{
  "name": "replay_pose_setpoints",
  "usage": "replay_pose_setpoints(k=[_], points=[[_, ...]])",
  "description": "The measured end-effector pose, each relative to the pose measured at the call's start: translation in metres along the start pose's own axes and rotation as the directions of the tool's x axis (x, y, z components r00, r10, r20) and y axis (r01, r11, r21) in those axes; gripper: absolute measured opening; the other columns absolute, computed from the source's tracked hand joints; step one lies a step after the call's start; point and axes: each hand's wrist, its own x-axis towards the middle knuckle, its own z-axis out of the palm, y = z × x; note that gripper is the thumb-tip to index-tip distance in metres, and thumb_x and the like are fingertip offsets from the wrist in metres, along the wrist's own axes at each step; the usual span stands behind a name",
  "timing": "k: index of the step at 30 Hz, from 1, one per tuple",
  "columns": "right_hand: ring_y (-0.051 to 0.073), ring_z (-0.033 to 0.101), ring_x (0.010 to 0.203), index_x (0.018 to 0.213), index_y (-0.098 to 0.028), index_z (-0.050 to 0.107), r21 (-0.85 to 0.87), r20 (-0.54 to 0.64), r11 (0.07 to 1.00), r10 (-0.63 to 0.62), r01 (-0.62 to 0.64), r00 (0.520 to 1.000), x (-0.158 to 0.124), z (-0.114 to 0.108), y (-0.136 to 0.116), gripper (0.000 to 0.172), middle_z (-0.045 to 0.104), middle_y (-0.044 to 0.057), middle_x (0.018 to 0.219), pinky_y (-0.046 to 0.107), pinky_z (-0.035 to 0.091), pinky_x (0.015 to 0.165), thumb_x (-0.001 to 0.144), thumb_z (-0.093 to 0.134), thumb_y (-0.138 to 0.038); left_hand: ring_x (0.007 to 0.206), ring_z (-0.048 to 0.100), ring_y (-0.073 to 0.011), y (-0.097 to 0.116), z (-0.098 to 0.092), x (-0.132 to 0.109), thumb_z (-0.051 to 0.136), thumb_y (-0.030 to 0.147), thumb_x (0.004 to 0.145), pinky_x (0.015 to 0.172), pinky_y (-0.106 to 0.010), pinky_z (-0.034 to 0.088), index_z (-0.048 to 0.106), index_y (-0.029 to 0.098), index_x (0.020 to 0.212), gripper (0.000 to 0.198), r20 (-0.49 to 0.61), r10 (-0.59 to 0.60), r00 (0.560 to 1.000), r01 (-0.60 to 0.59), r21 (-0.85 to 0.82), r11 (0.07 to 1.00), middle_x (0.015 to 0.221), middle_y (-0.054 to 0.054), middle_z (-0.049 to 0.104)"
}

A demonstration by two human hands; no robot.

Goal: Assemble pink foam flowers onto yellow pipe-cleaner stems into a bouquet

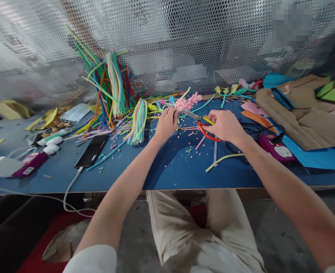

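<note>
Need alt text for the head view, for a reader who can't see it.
A person's right hand holds red-handled scissors, blades beside the left hand, which appears to pinch a pink tufted piece. Scraps litter the blue table, with colourful stems at left and brown cardboard at right.

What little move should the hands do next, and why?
Maybe slide the left hand back a little before any snip: the scissors in the right hand point toward it, their blades looking very close, near the pink fluff.
</note>
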Motion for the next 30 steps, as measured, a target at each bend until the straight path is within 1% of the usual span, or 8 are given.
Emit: replay_pose_setpoints(k=[5, 9, 13, 17, 21, 24, 27, 30], points=[[0.026, 0.066, 0.071, 0.074, -0.023, 0.067, -0.065, 0.05, 0.997, -0.036, 0.04, 0.998, 0.0, -0.003, -0.003, 0.041, 0.072, 0.008, 0.073, 0.033, 0.036, 0.061, 0.083, 0.065, -0.063, 0.095, 0.06, -0.0251, 0.001, 0.0, 0.0, 0.033, 0.04, 0.108, 0.09, -0.04, 0.046, 0.055, 0.021, 0.093, 0.033, 0.0, -0.014, 1.0, 0.014, -0.015, 1.0, 0.093, -0.012, 0.062], [0.025, 0.065, 0.067, 0.07, -0.022, 0.065, -0.085, 0.053, 0.994, -0.06, 0.064, 0.997, -0.002, -0.006, -0.008, 0.041, 0.07, 0.007, 0.068, 0.033, 0.03, 0.058, 0.085, 0.063, -0.061, 0.094, 0.059, -0.0246, 0.001, -0.001, 0.0, 0.034, 0.04, 0.108, 0.089, -0.039, 0.046, 0.055, 0.021, 0.092, 0.032, -0.003, -0.019, 1.0, 0.019, -0.004, 1.0, 0.092, -0.011, 0.062], [0.023, 0.064, 0.064, 0.066, -0.022, 0.063, -0.078, 0.089, 0.993, -0.081, 0.088, 0.993, -0.004, -0.008, -0.012, 0.041, 0.068, 0.007, 0.065, 0.033, 0.03, 0.058, 0.087, 0.061, -0.057, 0.094, 0.059, -0.0247, 0.0, -0.002, 0.0, 0.033, 0.038, 0.109, 0.089, -0.038, 0.046, 0.054, 0.021, 0.092, 0.032, -0.007, -0.004, 1.0, 0.005, 0.014, 1.0, 0.093, -0.011, 0.062], [0.024, 0.063, 0.064, 0.066, -0.022, 0.065, -0.08, 0.084, 0.993, -0.08, 0.087, 0.993, -0.003, -0.008, -0.014, 0.039, 0.068, 0.009, 0.065, 0.034, 0.033, 0.059, 0.088, 0.06, -0.054, 0.094, 0.059, -0.0245, 0.0, -0.001, 0.0, 0.035, 0.039, 0.108, 0.088, -0.038, 0.045, 0.055, 0.022, 0.09, 0.032, -0.008, -0.016, 1.0, 0.016, 0.009, 1.0, 0.093, -0.011, 0.063], [0.026, 0.064, 0.064, 0.064, -0.022, 0.064, -0.119, 0.093, 0.992, -0.03, 0.041, 0.995, -0.001, -0.006, -0.009, 0.04, 0.068, 0.011, 0.063, 0.034, 0.034, 0.058, 0.086, 0.062, -0.055, 0.089, 0.059, -0.0234, -0.001, 0.002, 0.0, 0.038, 0.036, 0.107, 0.085, -0.036, 0.044, 0.055, 0.021, 0.09, 0.029, 0.015, -0.029, 0.999, 0.029, 0.01, 1.0, 0.09, -0.01, 0.064], [0.028, 0.067, 0.068, 0.068, -0.022, 0.067, -0.124, 0.039, 0.992, 0.031, -0.026, 0.999, 0.002, -0.006, 0.0, 0.044, 0.07, 0.011, 0.067, 0.034, 0.037, 0.06, 0.085, 0.062, -0.062, 0.08, 0.058, -0.0207, -0.003, 0.002, 0.0, 0.041, 0.037, 0.107, 0.079, -0.033, 0.041, 0.056, 0.021, 0.089, 0.029, 0.001, -0.126, 0.992, 0.126, -0.014, 0.992, 0.084, -0.007, 0.063], [0.031, 0.069, 0.077, 0.079, -0.021, 0.072, -0.127, -0.043, 0.985, 0.113, -0.118, 0.993, 0.006, -0.01, 0.009, 0.052, 0.075, 0.013, 0.078, 0.035, 0.041, 0.063, 0.083, 0.06, -0.072, 0.074, 0.055, -0.0183, -0.006, -0.001, 0.001, 0.044, 0.041, 0.106, 0.074, -0.03, 0.039, 0.058, 0.021, 0.086, 0.031, -0.031, -0.227, 0.973, 0.225, -0.054, 0.973, 0.077, -0.004, 0.061], [0.034, 0.07, 0.085, 0.088, -0.02, 0.074, -0.185, -0.084, 0.96, 0.197, -0.21, 0.977, 0.008, -0.017, 0.021, 0.057, 0.077, 0.017, 0.086, 0.037, 0.045, 0.068, 0.084, 0.058, -0.074, 0.066, 0.052, -0.0162, -0.005, -0.007, 0.002, 0.046, 0.046, 0.105, 0.07, -0.029, 0.036, 0.06, 0.02, 0.084, 0.037, -0.081, -0.281, 0.956, 0.27, -0.126, 0.955, 0.069, -0.002, 0.056]])
